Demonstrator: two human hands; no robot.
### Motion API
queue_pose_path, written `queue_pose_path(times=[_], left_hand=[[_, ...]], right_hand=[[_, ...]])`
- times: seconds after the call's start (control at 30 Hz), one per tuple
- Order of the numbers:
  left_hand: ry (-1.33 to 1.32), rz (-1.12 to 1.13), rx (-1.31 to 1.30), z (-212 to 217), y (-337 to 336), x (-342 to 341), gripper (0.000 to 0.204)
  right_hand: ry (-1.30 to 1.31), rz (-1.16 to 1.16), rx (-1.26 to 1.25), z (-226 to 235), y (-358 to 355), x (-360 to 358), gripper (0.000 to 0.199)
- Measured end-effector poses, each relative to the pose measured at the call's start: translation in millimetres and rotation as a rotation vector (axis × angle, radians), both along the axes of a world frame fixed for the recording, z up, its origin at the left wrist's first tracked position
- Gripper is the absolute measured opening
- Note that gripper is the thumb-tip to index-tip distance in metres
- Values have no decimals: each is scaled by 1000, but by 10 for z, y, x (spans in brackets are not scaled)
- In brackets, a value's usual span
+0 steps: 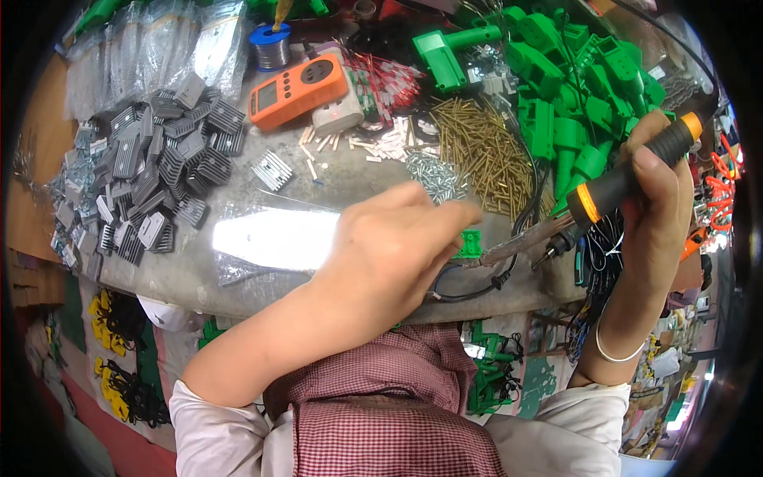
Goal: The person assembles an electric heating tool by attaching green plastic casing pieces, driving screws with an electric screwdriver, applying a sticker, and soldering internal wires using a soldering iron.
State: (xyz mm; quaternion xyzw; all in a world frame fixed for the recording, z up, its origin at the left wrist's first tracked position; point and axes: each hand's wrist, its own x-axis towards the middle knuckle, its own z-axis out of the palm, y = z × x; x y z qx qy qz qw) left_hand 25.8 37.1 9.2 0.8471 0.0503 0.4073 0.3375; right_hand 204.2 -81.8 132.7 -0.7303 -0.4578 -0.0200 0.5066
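Note:
My right hand (656, 179) is wrapped round the black handle of a soldering iron (628, 176) with orange bands. Its brownish shaft slants down to the left, and the tip comes up to a small green circuit board (470, 243). Beside that board, my left hand (393, 242) is closed, its fingers curled and slightly blurred. Its fingertips come close to the board's left edge; the back of the hand hides what they pinch. A black cord (469, 296) with a plug loops below the board. Shiny clear plastic (274, 238) glares left of my left hand.
Grey finned heat sinks (143, 163) are heaped at left, below plastic sleeves (155, 60). Further back are a blue solder spool (271, 49) and an orange meter (298, 91). Brass-coloured screws (481, 155), silver screws (435, 176) and green housings (568, 87) lie behind my hands.

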Motion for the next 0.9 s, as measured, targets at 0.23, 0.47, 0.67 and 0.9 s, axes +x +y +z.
queue_pose_path(times=[0.23, 0.47, 0.67, 0.9], left_hand=[[21, -2, 0, 17, 3, 18, 42], [16, -11, 9, 2, 5, 43, 42], [40, -32, -18, 18, -22, 36, 44], [41, -32, -6, 84, -6, -51, 43]], right_hand=[[65, 37, -43, 23, -25, 51, 23], [67, 49, -4, -1, 12, -12, 20], [40, 36, -24, 5, 2, -15, 21], [52, 3, -2, 10, -32, 4, 23]])
